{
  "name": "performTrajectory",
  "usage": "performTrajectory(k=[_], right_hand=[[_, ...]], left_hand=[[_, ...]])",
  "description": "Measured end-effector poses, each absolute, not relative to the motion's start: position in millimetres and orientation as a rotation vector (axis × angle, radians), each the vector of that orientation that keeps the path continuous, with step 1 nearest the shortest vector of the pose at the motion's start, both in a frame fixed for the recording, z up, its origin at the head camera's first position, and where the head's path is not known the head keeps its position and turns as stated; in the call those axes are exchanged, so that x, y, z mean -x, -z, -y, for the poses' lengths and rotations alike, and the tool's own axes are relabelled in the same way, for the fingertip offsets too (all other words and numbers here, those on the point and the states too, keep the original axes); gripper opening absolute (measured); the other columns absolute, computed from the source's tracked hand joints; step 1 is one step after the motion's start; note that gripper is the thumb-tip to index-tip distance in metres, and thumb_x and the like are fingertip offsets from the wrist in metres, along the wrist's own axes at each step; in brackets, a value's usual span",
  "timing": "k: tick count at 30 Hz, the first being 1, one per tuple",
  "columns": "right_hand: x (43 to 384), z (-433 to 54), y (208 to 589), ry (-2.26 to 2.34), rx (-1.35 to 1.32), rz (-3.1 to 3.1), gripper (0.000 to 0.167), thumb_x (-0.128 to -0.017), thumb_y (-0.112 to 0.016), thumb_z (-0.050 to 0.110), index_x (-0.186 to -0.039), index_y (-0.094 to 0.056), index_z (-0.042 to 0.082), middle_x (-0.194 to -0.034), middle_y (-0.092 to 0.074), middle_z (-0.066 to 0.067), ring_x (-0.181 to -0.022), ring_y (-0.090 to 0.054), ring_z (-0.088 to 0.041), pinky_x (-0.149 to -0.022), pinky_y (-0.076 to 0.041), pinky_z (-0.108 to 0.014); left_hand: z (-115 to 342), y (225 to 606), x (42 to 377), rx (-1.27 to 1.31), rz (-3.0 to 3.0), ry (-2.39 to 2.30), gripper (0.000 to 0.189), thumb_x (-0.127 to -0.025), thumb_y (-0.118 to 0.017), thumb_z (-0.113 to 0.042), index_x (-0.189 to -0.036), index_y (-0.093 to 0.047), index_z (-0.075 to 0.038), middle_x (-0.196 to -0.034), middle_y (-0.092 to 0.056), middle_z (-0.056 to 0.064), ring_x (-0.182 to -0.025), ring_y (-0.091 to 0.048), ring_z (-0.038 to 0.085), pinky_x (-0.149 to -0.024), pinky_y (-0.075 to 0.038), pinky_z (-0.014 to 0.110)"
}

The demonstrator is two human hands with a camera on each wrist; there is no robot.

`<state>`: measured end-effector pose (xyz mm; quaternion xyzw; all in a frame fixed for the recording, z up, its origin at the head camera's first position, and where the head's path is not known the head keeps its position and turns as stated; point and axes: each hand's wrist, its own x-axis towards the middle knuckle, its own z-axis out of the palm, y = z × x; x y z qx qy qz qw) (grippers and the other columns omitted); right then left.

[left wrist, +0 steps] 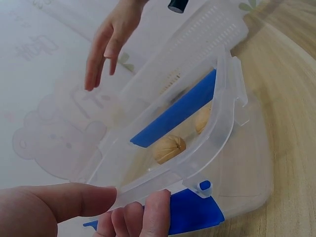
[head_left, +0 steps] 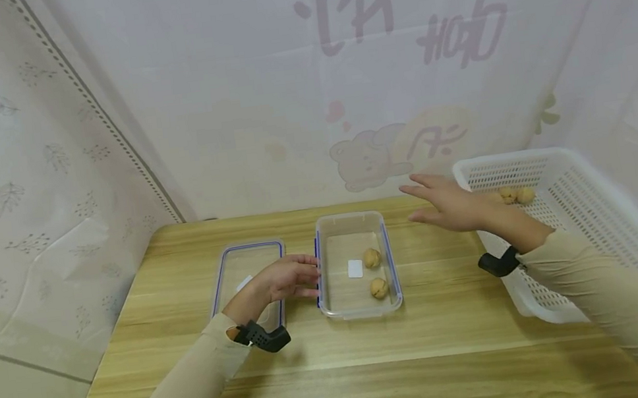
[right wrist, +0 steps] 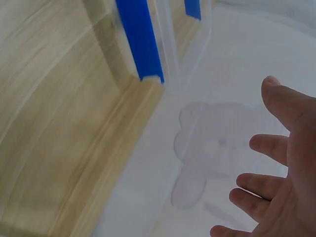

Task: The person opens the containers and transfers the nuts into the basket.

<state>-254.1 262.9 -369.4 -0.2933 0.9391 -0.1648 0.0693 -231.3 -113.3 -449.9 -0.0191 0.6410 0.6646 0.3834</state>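
Note:
A clear plastic food container with blue side latches stands on the table, two walnuts and a small white square inside it. My left hand holds its left side: in the left wrist view the thumb lies at the rim and the curled fingers are against the blue latch flap. My right hand is held in the air between container and basket, fingers spread, with nothing in it. The right wrist view shows its thumb apart from the fingers.
The clear lid with a blue seal lies on the table left of the container, partly under my left hand. At the right stands a white perforated basket holding walnuts. A printed curtain hangs behind the wooden table.

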Motion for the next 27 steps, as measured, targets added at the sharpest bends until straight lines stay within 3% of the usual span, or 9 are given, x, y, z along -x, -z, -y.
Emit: performTrajectory(k=[27], right_hand=[[246,-191,392,0.612,1.294,-2.469,0.052,-0.101,-0.065,0.034,-0.147,-0.054,0.012,-0.155,-0.044,-0.015,-0.145,-0.037,-0.037,-0.118,-0.035,-0.058]], left_hand=[[114,449,231,0.036,-1.628,-1.695,0.026,-0.1,-0.052,0.003,-0.126,-0.046,0.007,-0.089,-0.058,0.005,-0.082,-0.06,0.015,-0.079,-0.064,0.033]])
